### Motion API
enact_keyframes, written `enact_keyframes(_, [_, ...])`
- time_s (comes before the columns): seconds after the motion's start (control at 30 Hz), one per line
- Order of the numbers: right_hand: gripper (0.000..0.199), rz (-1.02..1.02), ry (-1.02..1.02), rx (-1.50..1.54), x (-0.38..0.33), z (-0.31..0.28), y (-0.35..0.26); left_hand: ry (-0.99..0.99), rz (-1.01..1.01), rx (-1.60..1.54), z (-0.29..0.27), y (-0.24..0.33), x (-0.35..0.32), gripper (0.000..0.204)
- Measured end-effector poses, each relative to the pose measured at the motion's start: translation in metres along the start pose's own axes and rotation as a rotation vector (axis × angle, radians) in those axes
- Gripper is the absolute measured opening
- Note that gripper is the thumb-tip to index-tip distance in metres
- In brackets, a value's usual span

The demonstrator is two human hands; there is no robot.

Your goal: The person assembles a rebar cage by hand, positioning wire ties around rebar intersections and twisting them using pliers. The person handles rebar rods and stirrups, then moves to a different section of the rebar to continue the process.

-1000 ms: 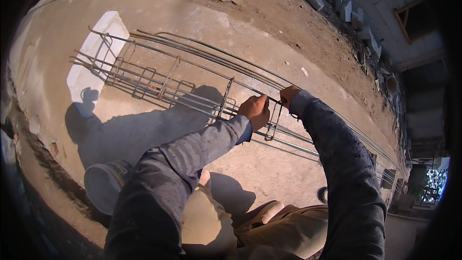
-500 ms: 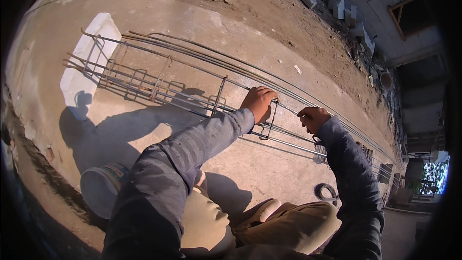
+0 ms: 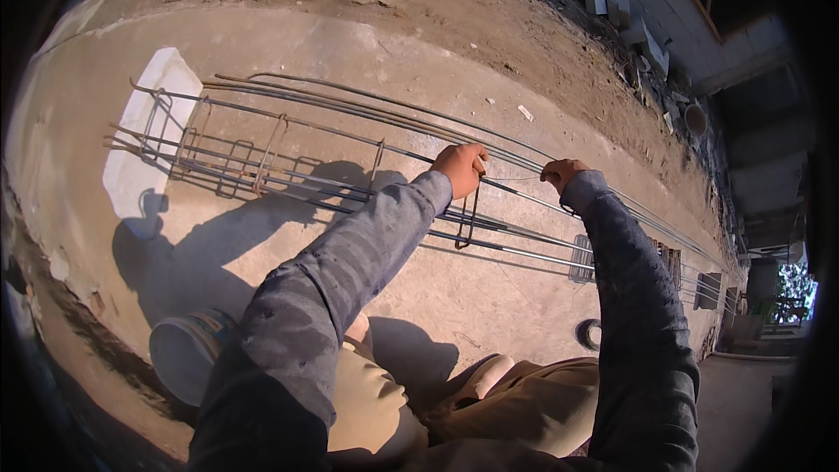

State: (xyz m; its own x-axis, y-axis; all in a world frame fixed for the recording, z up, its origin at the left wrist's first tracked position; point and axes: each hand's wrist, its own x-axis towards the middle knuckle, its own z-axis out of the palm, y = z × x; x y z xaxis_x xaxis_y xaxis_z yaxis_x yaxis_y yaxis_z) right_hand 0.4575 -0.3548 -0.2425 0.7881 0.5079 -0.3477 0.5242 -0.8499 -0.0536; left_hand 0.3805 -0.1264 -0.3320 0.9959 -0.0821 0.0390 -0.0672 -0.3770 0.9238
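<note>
- From where I stand, the left hand (image 3: 461, 171) is closed over the upper corner of a metal hoop (image 3: 473, 218), right where it meets the top rod (image 3: 520, 194); that grip probably keeps the hoop from sliding or leaning.
- The right hand (image 3: 567, 177) sits a little to the right of the left, fingertips pinched on a thin wire (image 3: 514, 178). The wire runs across the gap to the left hand and looks fairly straight, so I'd guess the two hands are holding it taut between them.
- The hoop hangs below the left hand, around the rods, its lower end near the bottom rods (image 3: 507, 249).
- Off to the left of the left hand, more hoops stand along the same rods, spaced apart, likely so the frame keeps its boxy shape.
- Farther left, the rod ends reach over a white block (image 3: 131, 183), which seems to serve as a prop lifting them off the ground.
- Just beyond both hands, loose long rods (image 3: 350, 107) run alongside the frame.
- Nearer the body, a bucket (image 3: 179, 358) stands left of the left forearm, and a dark coil (image 3: 581, 332) lies beside the right forearm, within easy reach.
</note>
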Motion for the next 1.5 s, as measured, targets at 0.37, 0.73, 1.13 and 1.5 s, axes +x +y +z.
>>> enact_keyframes(0.37, [0.016,-0.239,0.423,-0.328,0.111,-0.008,-0.095,0.129,-0.153,0.207,0.007,-0.023,0.024,0.028])
enact_keyframes(0.73, [0.036,-0.447,0.725,0.181,-0.035,0.043,-0.151,-0.161,-0.009,-0.069,-0.013,-0.019,0.022,0.027])
enact_keyframes(1.13, [0.022,-0.571,0.568,0.224,-0.075,0.117,-0.147,-0.563,0.066,0.484,-0.012,-0.013,0.036,0.048])
enact_keyframes(1.5, [0.028,-0.180,0.695,0.297,-0.024,0.083,-0.092,-0.477,0.047,0.646,-0.006,-0.019,0.034,0.032])
